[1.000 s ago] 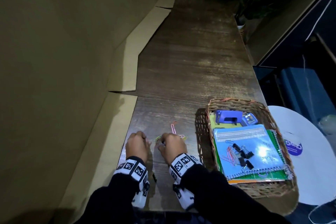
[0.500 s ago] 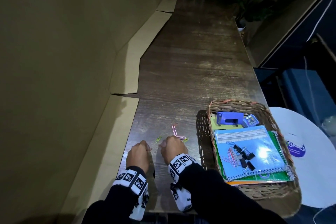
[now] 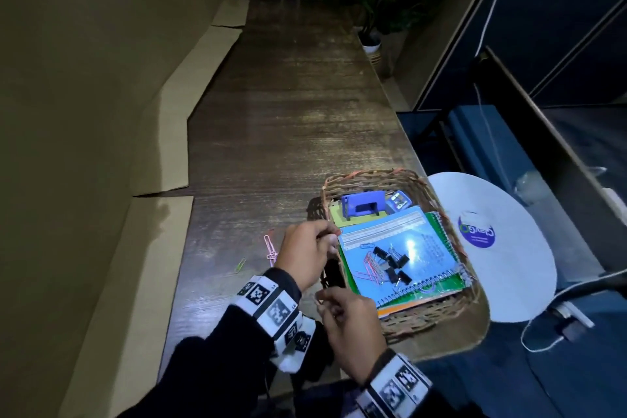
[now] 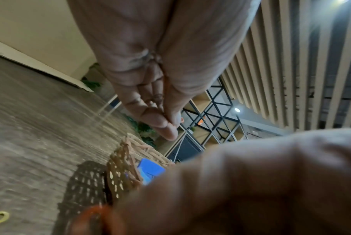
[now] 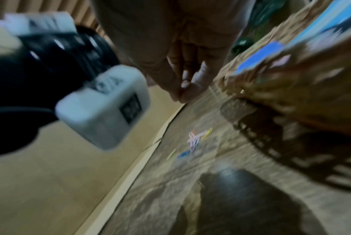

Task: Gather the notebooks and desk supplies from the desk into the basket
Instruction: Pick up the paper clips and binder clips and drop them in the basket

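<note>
You held your left hand pinched at the wicker basket's near-left rim, apparently to drop paper clips; your right hand was curled, contents unclear.

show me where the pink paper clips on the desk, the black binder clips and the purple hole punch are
pink paper clips (image 3: 269,247), head view, on the long clip's wire loop
black binder clips (image 3: 393,262), head view, on a clip in the middle of the pile
purple hole punch (image 3: 363,203), head view, on its front face
</note>
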Motion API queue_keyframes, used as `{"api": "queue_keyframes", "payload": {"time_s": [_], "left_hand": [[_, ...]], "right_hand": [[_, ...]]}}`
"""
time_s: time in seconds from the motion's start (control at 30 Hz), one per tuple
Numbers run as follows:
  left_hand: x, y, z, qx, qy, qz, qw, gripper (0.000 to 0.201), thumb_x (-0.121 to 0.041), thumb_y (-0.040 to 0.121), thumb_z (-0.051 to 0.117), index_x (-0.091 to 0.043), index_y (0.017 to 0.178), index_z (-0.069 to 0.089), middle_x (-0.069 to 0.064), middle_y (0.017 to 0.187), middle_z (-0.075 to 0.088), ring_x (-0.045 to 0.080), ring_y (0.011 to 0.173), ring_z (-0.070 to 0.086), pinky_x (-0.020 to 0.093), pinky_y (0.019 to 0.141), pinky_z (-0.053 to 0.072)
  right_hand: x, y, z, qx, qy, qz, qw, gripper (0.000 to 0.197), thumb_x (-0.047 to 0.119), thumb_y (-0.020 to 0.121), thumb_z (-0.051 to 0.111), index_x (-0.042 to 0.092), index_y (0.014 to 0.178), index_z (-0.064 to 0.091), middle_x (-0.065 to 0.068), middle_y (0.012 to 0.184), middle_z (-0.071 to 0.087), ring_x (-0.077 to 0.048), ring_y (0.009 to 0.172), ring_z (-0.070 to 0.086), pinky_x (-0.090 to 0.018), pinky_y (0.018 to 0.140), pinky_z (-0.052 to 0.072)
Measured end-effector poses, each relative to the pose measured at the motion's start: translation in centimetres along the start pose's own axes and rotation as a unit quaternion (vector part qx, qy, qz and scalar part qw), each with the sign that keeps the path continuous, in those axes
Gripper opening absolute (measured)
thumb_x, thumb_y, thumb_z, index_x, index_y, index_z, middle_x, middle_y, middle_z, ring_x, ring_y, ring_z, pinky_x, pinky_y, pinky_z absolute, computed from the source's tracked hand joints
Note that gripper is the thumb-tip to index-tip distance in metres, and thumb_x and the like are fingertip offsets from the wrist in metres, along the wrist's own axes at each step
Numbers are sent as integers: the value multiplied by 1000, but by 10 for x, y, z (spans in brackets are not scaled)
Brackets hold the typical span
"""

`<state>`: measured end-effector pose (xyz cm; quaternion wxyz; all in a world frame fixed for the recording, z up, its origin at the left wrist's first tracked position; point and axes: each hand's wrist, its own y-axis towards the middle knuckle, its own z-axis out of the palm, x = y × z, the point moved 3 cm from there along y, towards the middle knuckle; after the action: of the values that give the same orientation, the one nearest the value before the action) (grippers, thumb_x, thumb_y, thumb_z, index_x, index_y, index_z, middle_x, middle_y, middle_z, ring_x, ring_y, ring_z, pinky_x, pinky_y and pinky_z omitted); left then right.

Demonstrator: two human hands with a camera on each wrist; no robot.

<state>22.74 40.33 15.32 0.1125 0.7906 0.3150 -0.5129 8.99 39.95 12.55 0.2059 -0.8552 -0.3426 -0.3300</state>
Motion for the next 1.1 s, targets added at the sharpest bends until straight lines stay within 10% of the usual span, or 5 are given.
{"api": "queue_keyframes", "payload": {"time_s": [0.3, 0.43, 0.6, 0.73, 1.1], "left_hand": [[3, 8, 43, 95, 169, 22, 981, 53, 3, 94, 39, -16, 144, 36, 6, 156, 27, 22, 145, 23, 28, 117, 18], [33, -2, 19, 34, 171, -23, 984, 49, -5, 94, 46, -18, 141, 40, 2, 155, 29, 22, 141, 31, 33, 117, 21], [95, -28, -31, -64, 192, -152, 968, 30, -20, 88, 59, -16, 119, 61, 8, 128, 59, 26, 116, 56, 38, 100, 44], [139, -53, -57, -114, 205, -215, 948, 23, -22, 86, 61, -12, 105, 68, 13, 112, 67, 28, 100, 64, 33, 91, 48], [158, -68, -60, -148, 192, -220, 945, 17, -18, 86, 62, -14, 101, 68, 9, 111, 62, 25, 93, 64, 33, 88, 53]], "right_hand": [[-38, -14, -67, -175, 24, 30, 984, 19, 11, 77, 61, 15, 89, 75, 4, 76, 75, 5, 75, 61, -12, 65, 49], [-42, -4, -72, -193, 47, 48, 979, 29, 1, 84, 62, 12, 110, 70, 2, 96, 73, 4, 86, 64, -30, 77, 58], [-20, 8, -53, -119, 82, -1, 989, 32, 0, 85, 58, 12, 112, 68, 8, 110, 64, -3, 102, 60, -6, 81, 50], [6, 30, -4, -20, 50, -52, 997, 26, 9, 81, 58, 14, 103, 71, -1, 101, 71, -11, 86, 67, -26, 80, 58], [28, 97, 87, 91, -132, 137, 977, 27, 33, 82, 68, 11, 97, 66, -10, 101, 69, -27, 94, 65, -27, 74, 47]]}}
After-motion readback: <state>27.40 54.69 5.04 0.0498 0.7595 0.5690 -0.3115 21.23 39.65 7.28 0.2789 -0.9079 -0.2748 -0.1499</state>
